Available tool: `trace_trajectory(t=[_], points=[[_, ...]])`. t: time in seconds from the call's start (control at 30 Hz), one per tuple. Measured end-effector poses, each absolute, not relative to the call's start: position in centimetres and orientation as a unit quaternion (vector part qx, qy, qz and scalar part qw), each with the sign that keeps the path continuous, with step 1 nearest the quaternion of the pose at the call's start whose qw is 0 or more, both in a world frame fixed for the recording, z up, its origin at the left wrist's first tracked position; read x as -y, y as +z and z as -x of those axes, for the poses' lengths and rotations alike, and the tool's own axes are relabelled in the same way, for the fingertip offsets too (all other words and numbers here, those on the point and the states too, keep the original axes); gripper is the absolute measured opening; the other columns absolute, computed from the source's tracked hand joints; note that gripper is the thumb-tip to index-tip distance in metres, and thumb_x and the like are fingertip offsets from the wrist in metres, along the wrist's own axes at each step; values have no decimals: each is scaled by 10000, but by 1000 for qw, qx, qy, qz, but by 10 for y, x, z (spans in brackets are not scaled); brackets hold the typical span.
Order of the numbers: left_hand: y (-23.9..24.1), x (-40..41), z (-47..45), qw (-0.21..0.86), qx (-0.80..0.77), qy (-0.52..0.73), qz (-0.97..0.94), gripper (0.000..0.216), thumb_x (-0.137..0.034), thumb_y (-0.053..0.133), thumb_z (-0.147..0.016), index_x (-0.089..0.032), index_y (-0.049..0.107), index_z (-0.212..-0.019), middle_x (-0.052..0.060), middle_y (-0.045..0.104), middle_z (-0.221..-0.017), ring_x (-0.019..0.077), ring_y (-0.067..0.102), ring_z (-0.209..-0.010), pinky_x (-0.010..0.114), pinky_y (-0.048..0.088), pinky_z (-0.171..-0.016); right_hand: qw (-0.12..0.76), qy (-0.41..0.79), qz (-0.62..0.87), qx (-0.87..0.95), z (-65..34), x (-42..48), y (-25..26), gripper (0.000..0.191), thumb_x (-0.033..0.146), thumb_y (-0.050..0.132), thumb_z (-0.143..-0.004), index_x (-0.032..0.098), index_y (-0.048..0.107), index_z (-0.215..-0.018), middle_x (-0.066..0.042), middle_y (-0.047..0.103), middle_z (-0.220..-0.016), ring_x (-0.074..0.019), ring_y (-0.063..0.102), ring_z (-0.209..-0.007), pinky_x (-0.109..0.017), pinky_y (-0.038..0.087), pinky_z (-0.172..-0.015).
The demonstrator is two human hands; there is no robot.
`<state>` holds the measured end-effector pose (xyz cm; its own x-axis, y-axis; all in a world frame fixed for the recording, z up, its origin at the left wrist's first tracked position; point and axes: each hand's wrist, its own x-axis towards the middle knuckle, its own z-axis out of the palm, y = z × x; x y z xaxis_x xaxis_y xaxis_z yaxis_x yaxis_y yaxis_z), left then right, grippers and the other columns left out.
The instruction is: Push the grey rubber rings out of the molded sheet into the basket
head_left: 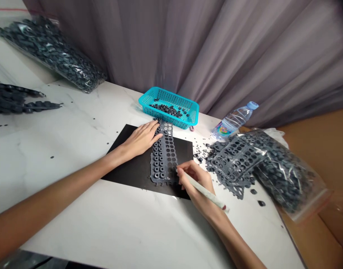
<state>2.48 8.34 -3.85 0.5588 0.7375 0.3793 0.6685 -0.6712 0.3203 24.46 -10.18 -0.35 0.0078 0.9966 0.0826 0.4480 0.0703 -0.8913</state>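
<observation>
A grey rubber sheet [163, 153] lies on a black mat [132, 168]. Its left columns still hold small rings, and its right columns are empty holes. My left hand [140, 139] lies flat on the sheet's left edge, fingers stretched out. My right hand [195, 178] is closed round a thin white stick [207, 193], whose tip touches the sheet's lower right corner. A turquoise basket [169, 107] with loose dark rings stands just beyond the sheet.
To the right lie a heap of emptied rubber sheets [233, 158] and a clear bag of rings [286, 175]. A water bottle [234, 119] lies near the basket. Another bag [52, 50] and more sheets [14, 102] lie far left. A grey curtain hangs behind.
</observation>
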Motion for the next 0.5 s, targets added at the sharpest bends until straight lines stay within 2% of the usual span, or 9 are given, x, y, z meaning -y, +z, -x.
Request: trace_trajectory(t=[0.13, 0.2, 0.27, 0.33, 0.5], points=[[-12, -50, -14, 86, -374, 259, -886, 463, -477, 418, -1126, -175, 551, -1451, 173, 521, -1547, 354, 487, -1456, 538, 380, -1229, 384, 443, 551, 594, -241, 104, -5, 220, 410, 625, -1039, 205, 669, -970, 4, 660, -725, -139, 613, -582, -244, 518, -531], [2, -26, -8, 167, -314, 231, -906, 357, -471, 468, -1117, -227, 611, -1335, 97, 623, -1380, 288, 580, -1328, 447, 450, -1165, 390, 471, 538, 579, -241, 104, -5, 205, 394, 628, -1039, 203, 662, -973, 6, 671, -720, -142, 641, -580, -255, 545, -556], [12, -4, -2, 263, -257, 184, -912, 270, -446, 535, -1100, -260, 632, -1270, 42, 655, -1283, 234, 633, -1221, 362, 494, -1088, 389, 495, 528, 570, -242, 105, -5, 183, 368, 633, -1037, 201, 653, -966, 6, 686, -719, -149, 672, -591, -265, 557, -582], [16, 10, 2, 309, -228, 148, -911, 199, -386, 557, -1097, -269, 649, -1229, 22, 664, -1220, 208, 660, -1137, 325, 519, -1007, 380, 514, 523, 564, -242, 106, -5, 153, 331, 640, -1029, 201, 646, -949, 6, 696, -711, -155, 691, -602, -268, 557, -598], [9, 14, 3, 304, -214, 125, -920, 152, -317, 566, -1096, -259, 675, -1185, 24, 674, -1146, 218, 656, -1102, 338, 518, -945, 376, 517, 531, 556, -237, 108, -6, 87, 251, 666, -975, 206, 643, -905, 23, 672, -688, -137, 637, -583, -249, 515, -571]])
